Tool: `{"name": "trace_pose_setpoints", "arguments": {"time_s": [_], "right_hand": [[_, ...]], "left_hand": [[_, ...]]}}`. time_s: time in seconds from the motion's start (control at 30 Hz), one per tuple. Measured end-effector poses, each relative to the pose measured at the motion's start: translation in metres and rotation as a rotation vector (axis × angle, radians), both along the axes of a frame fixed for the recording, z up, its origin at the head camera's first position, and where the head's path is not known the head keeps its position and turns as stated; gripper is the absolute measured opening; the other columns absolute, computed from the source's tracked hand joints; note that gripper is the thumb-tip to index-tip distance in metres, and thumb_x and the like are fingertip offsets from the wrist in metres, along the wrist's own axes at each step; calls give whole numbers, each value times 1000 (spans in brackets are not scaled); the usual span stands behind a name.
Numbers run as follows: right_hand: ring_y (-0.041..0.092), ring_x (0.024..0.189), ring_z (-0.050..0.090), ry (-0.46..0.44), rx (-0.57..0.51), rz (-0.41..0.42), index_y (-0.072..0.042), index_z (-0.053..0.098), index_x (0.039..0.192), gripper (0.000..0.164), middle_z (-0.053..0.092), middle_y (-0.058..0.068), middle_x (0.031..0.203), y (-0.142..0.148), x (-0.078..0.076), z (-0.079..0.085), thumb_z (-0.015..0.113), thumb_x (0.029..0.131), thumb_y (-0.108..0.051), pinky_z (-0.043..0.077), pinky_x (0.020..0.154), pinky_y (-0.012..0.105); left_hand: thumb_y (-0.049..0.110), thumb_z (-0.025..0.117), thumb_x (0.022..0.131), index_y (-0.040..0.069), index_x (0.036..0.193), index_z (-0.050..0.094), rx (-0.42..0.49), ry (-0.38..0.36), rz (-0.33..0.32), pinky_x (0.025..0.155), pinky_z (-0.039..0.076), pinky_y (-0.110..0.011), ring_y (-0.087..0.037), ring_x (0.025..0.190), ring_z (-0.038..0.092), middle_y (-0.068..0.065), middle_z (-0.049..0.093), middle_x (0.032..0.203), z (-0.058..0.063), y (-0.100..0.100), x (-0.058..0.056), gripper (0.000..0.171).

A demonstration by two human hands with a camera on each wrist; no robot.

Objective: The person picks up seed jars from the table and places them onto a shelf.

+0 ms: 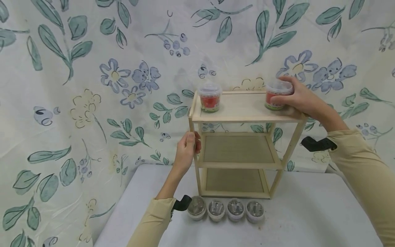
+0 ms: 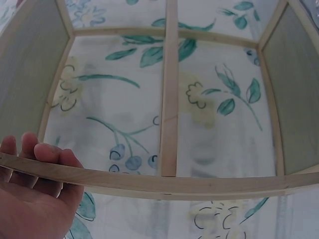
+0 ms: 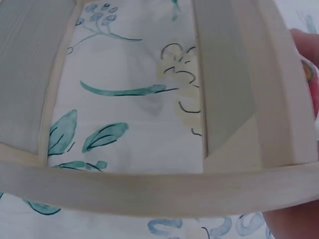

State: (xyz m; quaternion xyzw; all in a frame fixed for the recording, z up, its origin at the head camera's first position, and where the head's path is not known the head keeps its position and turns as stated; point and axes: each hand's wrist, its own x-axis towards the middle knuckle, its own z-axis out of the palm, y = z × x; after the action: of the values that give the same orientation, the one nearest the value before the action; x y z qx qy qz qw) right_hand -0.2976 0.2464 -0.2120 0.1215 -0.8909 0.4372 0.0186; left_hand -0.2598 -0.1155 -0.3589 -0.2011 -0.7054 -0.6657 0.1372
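Observation:
A three-tier wooden shelf rack stands on the table. My left hand grips its front left post; in the left wrist view the fingers curl around the wooden strip. At the right end of the top tier, my right hand holds a lidded clear plastic cup with red and green on it, thumb in front and fingers over the lid side. A similar lidded cup sits at the top tier's left end. In the right wrist view, the rack's frame covers most of the right hand.
Several small round tubs with clear lids, such as the leftmost tub, stand in a row before the rack. The white table spreads around them. Behind hangs a leaf-and-flower patterned sheet.

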Motion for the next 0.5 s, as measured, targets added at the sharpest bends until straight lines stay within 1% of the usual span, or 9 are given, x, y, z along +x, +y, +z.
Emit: {"name": "trace_pose_setpoints", "arguments": {"time_s": [0.1, 0.23, 0.27, 0.4, 0.5], "right_hand": [[40, 135, 29, -12, -18, -7, -19, -2, 159, 100, 23, 29, 154, 3, 1, -2, 67, 92, -41, 22, 113, 60], [41, 133, 30, -11, -18, -16, -20, -2, 159, 99, 25, 30, 151, 4, 2, -3, 67, 92, -40, 24, 111, 60], [41, 133, 31, -8, -13, -17, -20, -2, 159, 99, 26, 30, 150, 4, 3, -3, 67, 92, -40, 24, 111, 60], [41, 134, 32, 8, -5, -22, -19, -4, 159, 100, 26, 31, 151, 4, 4, -2, 67, 92, -39, 24, 111, 60], [40, 142, 26, 6, -31, -8, -19, -6, 159, 101, 20, 29, 157, 4, 5, -1, 68, 92, -38, 20, 115, 59]], "left_hand": [[15, 27, 110, -8, 100, 50, -9, -22, -9, 59, 42, -29, -22, 63, 45, -23, 48, 74, 7, 2, 7, 34], [14, 28, 109, -3, 97, 51, -21, -42, -12, 60, 43, -28, -22, 64, 46, -21, 48, 74, 14, 4, 14, 31], [14, 28, 109, -2, 97, 51, -22, -43, -11, 60, 43, -28, -21, 64, 46, -21, 48, 74, 13, 4, 14, 31], [17, 28, 110, -9, 102, 50, -19, -18, -6, 59, 43, -30, -21, 64, 46, -20, 49, 75, 5, 2, 5, 35], [20, 29, 110, -12, 105, 49, -25, -2, 6, 59, 43, -30, -19, 64, 46, -18, 50, 75, -2, -1, -2, 39]]}}
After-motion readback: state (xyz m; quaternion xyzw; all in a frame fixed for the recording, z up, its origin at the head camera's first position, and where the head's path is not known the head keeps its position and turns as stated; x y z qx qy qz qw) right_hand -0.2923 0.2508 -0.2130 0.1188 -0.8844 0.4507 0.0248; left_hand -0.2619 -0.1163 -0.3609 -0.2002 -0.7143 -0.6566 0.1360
